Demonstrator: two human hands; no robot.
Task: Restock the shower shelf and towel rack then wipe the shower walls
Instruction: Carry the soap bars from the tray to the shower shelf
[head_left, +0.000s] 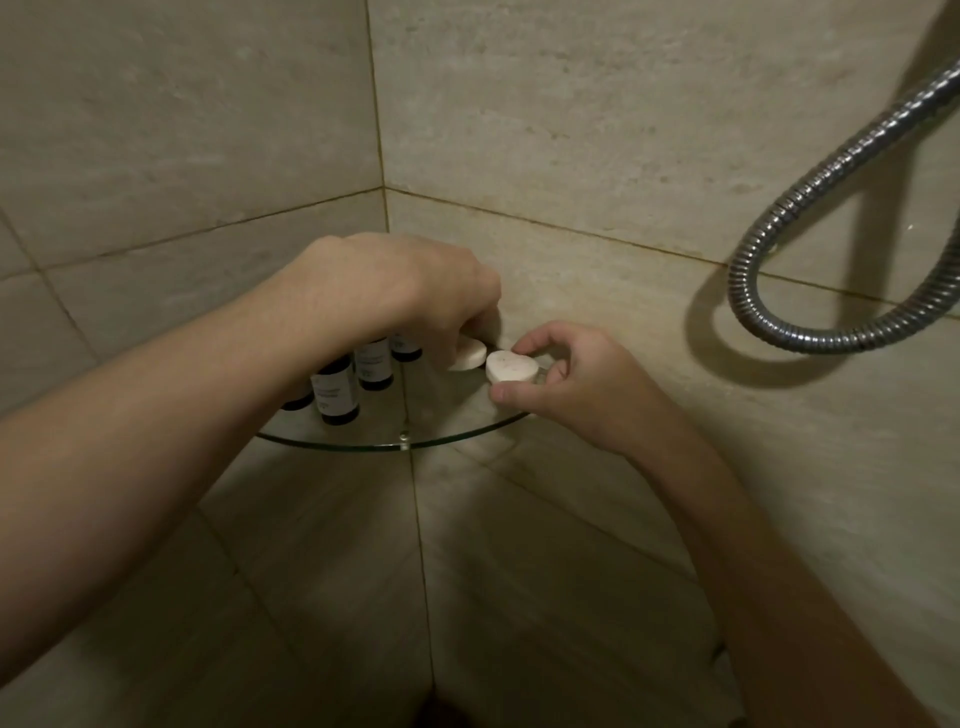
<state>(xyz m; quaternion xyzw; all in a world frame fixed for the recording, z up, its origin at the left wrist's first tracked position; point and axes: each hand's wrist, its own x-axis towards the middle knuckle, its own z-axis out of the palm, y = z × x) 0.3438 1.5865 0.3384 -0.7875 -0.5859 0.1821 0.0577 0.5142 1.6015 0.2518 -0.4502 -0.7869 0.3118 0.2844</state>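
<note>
Soap placement looks to be the step in hand. Head view: the left hand (415, 291) reaches over the glass shelf (363, 446) from nine o'clock, its grip curled down onto the left soap disc (467, 357), which sits tilted, its far edge under the fingers. The right hand (576, 384) comes in from four o'clock, its grip pinching the right soap disc (511, 366) between thumb and forefinger. This disc is just beside the other one, near the wall at the shelf's two o'clock side. Whether either disc already rests on the glass I cannot tell.

To do this well, I would lower each disc flat and keep both apart from the bottles (340, 389) at the shelf's nine o'clock side. I would let go only once they sit level and back from the curved rim, since smooth glass offers little hold.

The discs are round, thick, matte and off-white, probably dry and easily chipped. The shelf is a clear quarter-circle pane with a greenish edge and a small metal stud (403, 439) at six o'clock. The bottles are small dark cylinders with pale labels. The walls (571, 130) are large beige stone-look tiles with dark grout, and a ribbed chrome hose (821, 343) loops at three o'clock.
</note>
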